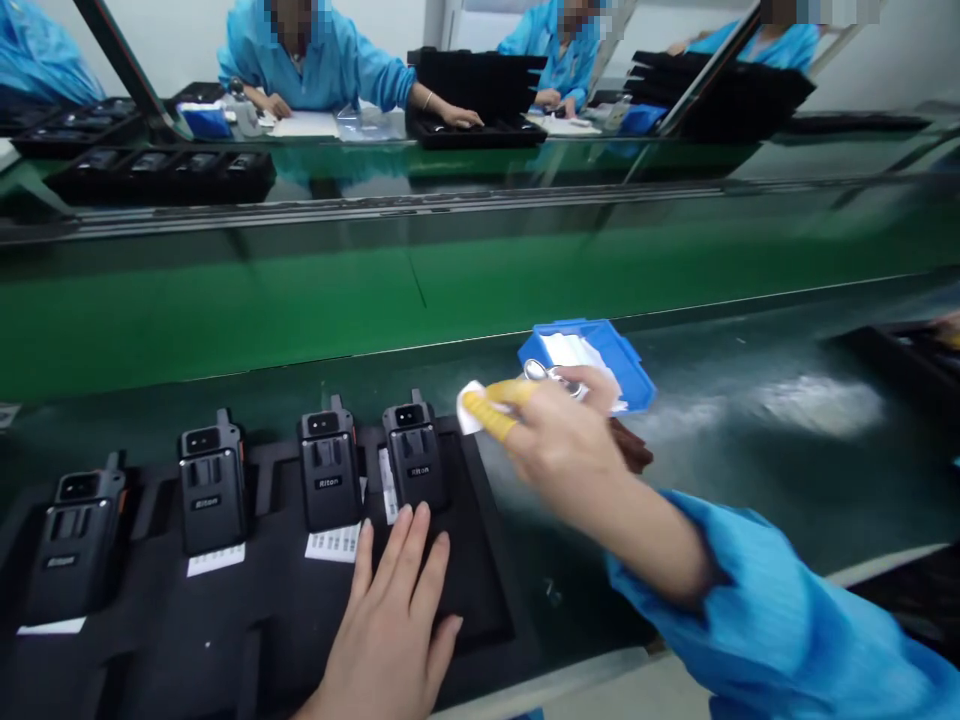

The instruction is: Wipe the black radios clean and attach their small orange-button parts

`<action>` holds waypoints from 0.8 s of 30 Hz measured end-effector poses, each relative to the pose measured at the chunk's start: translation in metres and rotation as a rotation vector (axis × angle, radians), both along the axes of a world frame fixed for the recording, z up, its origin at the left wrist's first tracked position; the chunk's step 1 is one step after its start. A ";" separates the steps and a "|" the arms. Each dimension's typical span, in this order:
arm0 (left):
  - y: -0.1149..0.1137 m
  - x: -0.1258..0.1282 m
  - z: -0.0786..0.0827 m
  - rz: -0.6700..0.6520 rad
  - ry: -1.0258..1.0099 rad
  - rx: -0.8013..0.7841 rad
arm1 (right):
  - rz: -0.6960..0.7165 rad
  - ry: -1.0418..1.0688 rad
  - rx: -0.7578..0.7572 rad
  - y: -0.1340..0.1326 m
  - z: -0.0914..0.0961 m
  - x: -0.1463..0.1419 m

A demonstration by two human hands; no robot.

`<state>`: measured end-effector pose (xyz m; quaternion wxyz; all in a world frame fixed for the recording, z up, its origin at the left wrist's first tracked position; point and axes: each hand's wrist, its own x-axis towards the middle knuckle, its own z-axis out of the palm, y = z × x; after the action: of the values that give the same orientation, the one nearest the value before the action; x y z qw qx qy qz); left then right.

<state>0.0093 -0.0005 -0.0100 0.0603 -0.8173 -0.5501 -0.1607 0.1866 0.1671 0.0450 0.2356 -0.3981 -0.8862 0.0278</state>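
My left hand (397,600) lies flat, fingers outstretched, on a black foam tray (300,620). Its fingertips reach the lower edge of the rightmost handheld radio (417,458), marked "Riton". Three similar radios, including one beside it (328,470), sit face down in a row to the left, with white labels (334,543) showing under them. Yellow covers wrap the fingers of my right hand (562,440), which pinches a small white pad (470,406) right of the radios. Silver ring handles (535,370), apparently of scissors, show at that hand; whether it grips them I cannot tell.
A blue bin (628,375) with white pieces in it stands behind my right hand. A brown object (631,446) lies partly hidden under the wrist. Beyond the green conveyor (465,280), people in blue work at black cases (476,95). Another dark tray (900,365) is at right.
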 end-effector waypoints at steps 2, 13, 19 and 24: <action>0.001 -0.001 0.000 -0.006 -0.002 0.002 | 0.150 -0.093 0.156 -0.003 -0.004 -0.025; 0.007 0.000 0.005 0.020 -0.032 0.031 | 0.338 -0.222 0.551 0.009 -0.019 -0.047; 0.008 0.001 0.005 0.024 -0.026 0.031 | 0.300 -0.164 0.584 0.004 -0.021 -0.052; 0.007 0.002 0.002 0.019 -0.019 0.024 | 0.248 -0.141 0.610 0.001 -0.026 -0.064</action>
<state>0.0115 0.0065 -0.0075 0.0665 -0.8096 -0.5565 -0.1743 0.1227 0.1677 0.0193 0.2769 -0.1994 -0.9094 -0.2376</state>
